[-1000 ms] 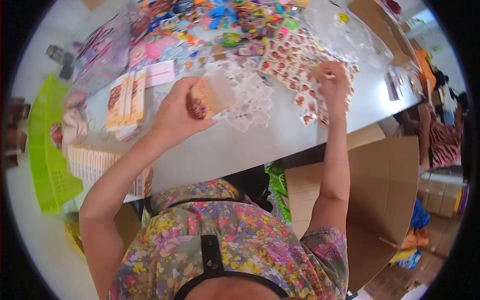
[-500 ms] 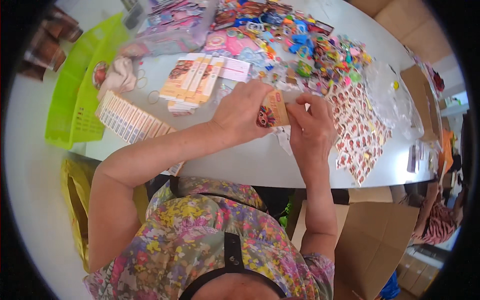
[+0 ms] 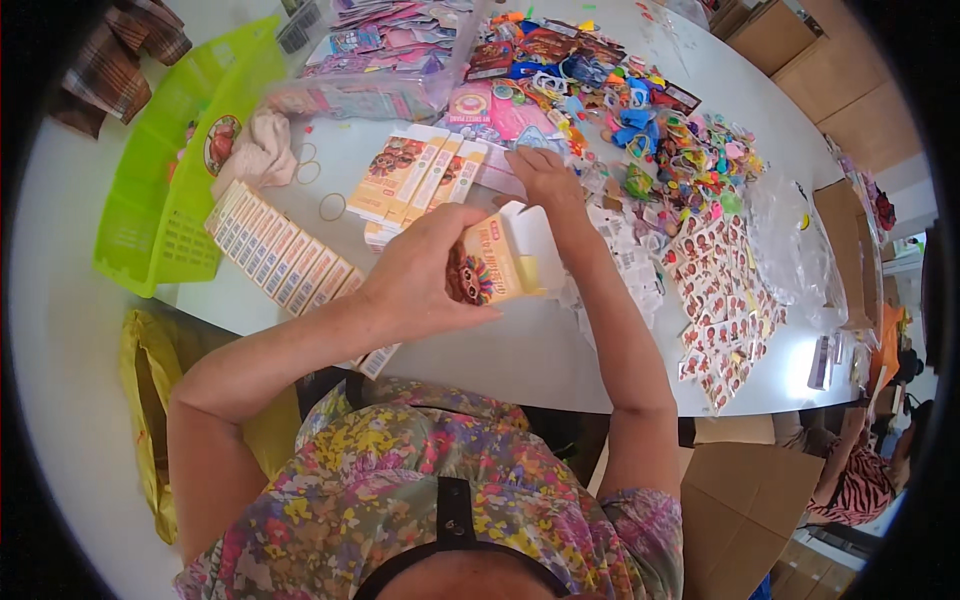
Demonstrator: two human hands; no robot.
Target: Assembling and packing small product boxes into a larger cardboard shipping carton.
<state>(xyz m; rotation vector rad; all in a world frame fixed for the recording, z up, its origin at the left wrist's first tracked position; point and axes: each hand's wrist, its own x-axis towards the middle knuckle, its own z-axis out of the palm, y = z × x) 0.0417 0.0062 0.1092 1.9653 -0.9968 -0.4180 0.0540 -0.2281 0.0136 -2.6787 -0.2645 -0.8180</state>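
My left hand is wrapped round a small orange-and-cream printed carton with a cartoon figure on its front. The carton's right end stands open, with a white flap sticking out; what is inside cannot be made out. Beyond it, my right hand reaches over the table, fingers stretched toward a pale purple-and-white printed piece, with nothing visible in them. Just left of that lies a stack of flat, unfolded cartons. A row of formed cartons stands beside my left forearm.
A green plastic basket is at the left, near a pale cloth and rubber bands. Small colourful trinkets are heaped at the back. Sticker sheets and a clear plastic bag lie right. An open cardboard box sits below the table edge.
My right hand has left the carton and moved away to the far left. My left hand has brought the carton nearer and left, and its open end now shows.
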